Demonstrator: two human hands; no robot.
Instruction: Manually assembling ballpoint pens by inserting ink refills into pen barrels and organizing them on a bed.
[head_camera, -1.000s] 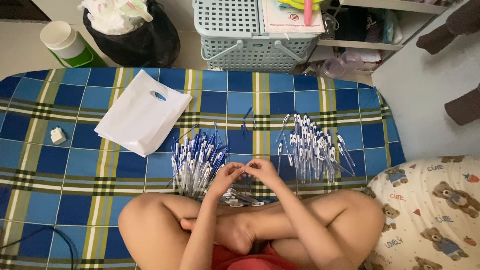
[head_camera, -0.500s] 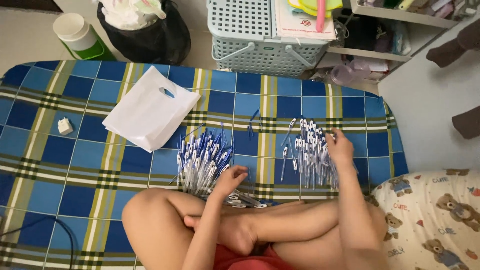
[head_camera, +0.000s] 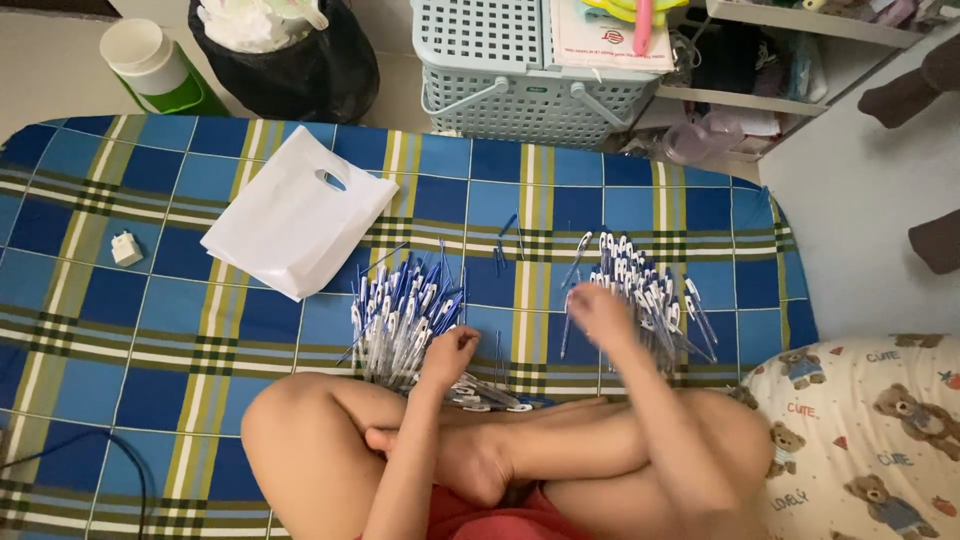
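— Nearest the camera?
— Crossed bare legs (head_camera: 520, 455) on a blue, yellow and green checked blanket (head_camera: 120, 330), red shorts (head_camera: 500, 515) at the bottom edge. To the right, a pillow with teddy bears (head_camera: 870, 430).

— And the left hand?
— Left hand (head_camera: 450, 352) just past the knee, fingers curled loosely at the near edge of the left pile of pens (head_camera: 400, 315). Hard to tell whether anything is pinched between the fingers. Beside it, touching the shin, a small heap of loose pen parts (head_camera: 485, 395).

— The right hand?
— Right hand (head_camera: 600, 312) blurred, reaching over the near left edge of the right pile of pens (head_camera: 645, 295). Fingers bent; grip impossible to make out, whether touching the pens or not also unclear.

— Between the piles?
— A strip of bare blanket, with a few thin blue refills (head_camera: 505, 245) scattered a little farther out.

— Farther on the left?
— A flat white plastic bag (head_camera: 290, 215) with a cut-out handle, its corner near the left pile. Well apart, toward the blanket's left edge, a small white plug (head_camera: 126, 248). A dark cable (head_camera: 80, 450) at the near left corner.

— Beyond the blanket?
— On the floor, a green jug with a white lid (head_camera: 150, 65), a black rubbish bag (head_camera: 300, 60) stuffed with white waste, then a pale blue-grey basket (head_camera: 530, 65) with handles folded down. Far right, a low shelf (head_camera: 800, 50) crowded with odds and ends.
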